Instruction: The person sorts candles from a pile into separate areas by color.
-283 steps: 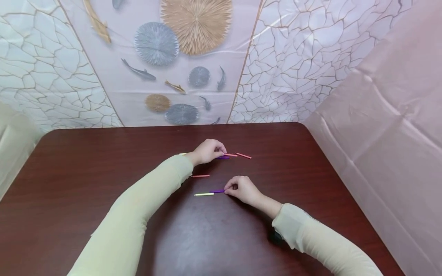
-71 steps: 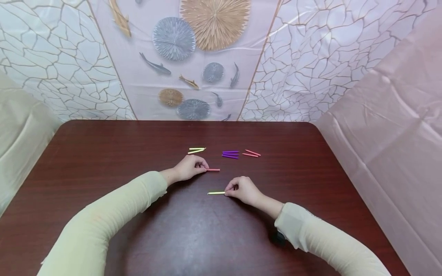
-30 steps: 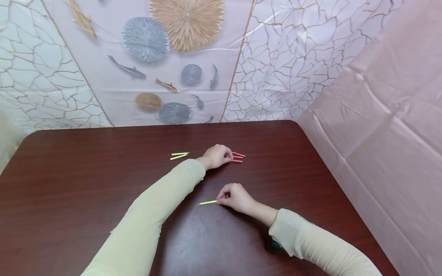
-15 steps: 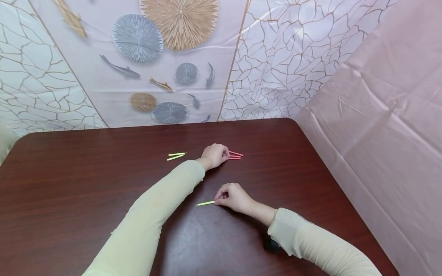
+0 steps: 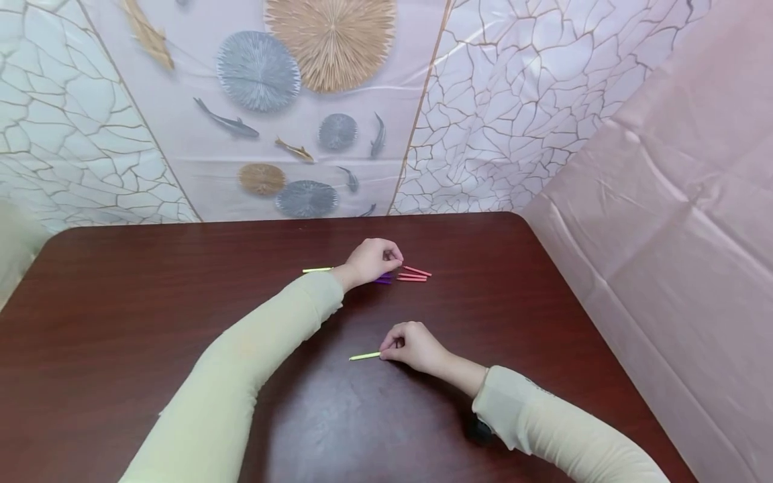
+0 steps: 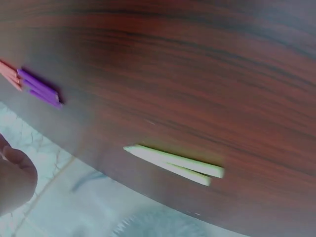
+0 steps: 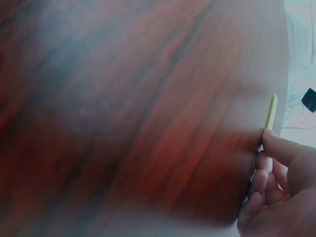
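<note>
In the head view my left hand (image 5: 374, 259) hovers just behind the red sticks (image 5: 413, 276), fingers loosely curled, with nothing visible between them. The slim red sticks lie close together at the table's back. Purple sticks (image 5: 383, 279) are partly covered by that hand; the left wrist view shows purple sticks (image 6: 39, 89) beside the red ones. Two yellow sticks (image 6: 173, 164) lie to their left, partly behind my forearm in the head view. Nearer the front, my right hand (image 5: 413, 347) pinches the end of a slim yellow candle-like stick (image 5: 365, 356), its small tip pointing left.
The dark reddish-brown table (image 5: 151, 322) has a rounded back right corner. A patterned sheet (image 5: 338, 134) hangs right behind it, and a pink cloth (image 5: 670, 221) lines the right side.
My left hand brought a red stick to the other red ones, nudged them together, then lifted off them. Purple sticks left the front for the back. My right hand keeps a yellow stick.
</note>
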`<state>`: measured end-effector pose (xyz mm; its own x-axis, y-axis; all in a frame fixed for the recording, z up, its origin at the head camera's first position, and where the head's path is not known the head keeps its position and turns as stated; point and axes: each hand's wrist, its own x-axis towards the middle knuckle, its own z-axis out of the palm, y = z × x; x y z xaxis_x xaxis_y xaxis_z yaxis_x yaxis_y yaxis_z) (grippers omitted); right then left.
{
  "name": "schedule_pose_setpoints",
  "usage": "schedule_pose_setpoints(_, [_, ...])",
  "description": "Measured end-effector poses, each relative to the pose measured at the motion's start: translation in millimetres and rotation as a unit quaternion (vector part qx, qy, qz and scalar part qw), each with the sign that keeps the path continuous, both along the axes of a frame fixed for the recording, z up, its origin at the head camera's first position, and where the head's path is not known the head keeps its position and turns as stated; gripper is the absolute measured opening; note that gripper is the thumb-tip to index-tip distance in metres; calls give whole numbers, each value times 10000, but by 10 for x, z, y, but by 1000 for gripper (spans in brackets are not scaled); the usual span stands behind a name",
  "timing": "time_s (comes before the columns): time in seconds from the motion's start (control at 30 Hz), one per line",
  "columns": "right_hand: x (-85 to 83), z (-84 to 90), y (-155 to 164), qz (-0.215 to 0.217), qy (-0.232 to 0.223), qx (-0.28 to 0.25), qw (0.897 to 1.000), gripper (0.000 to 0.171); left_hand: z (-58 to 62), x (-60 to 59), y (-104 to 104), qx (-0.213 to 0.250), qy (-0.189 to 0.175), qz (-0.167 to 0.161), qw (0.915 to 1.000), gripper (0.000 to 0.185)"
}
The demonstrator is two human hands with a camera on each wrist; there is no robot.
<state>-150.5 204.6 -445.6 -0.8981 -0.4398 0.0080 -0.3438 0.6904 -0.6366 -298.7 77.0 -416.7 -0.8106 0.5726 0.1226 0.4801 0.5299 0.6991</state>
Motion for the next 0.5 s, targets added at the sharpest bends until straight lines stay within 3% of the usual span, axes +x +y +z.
schedule_pose_setpoints(0.23, [7, -9, -11, -38, -85, 63, 9999, 5, 33, 73, -428, 619, -128, 44, 9980, 7])
schedule_pose_setpoints(0.5, [-11, 21, -25, -78, -155, 107, 9998, 5, 13, 217, -820, 820, -319, 229, 9959, 6])
